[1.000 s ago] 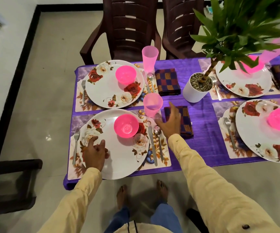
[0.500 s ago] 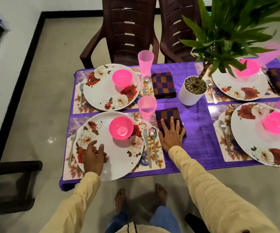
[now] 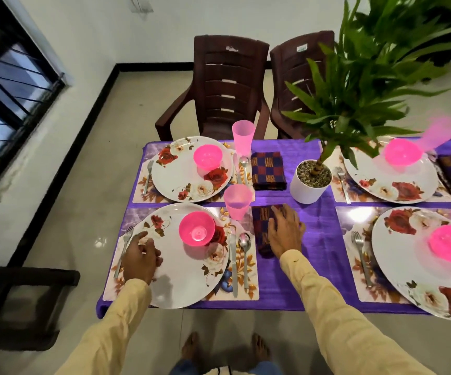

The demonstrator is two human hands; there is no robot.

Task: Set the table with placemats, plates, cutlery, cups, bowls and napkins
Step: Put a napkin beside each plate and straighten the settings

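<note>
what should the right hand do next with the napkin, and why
Probably smooth the napkin and lift the right hand away: it lies flat on the napkin, which sits just right of the spoon, and this place has its plate, bowl, cup, fork and knife.

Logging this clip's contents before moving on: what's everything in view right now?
table: one, purple cloth, centre
placemats: four, floral, under plates
plates: four, white with roses, on placemats
bowls: four, pink, on plates
cups: four, pink, right two blurred
napkins: three seen, dark checked, beside settings
forks: four, silver, left of plates
knives, spoons: two each seen, silver, right of left plates
potted plant: one, green, white pot, mid-table
chairs: two, brown, far side
left hand: rests on near-left plate
right hand: flat on near-left napkin
</note>
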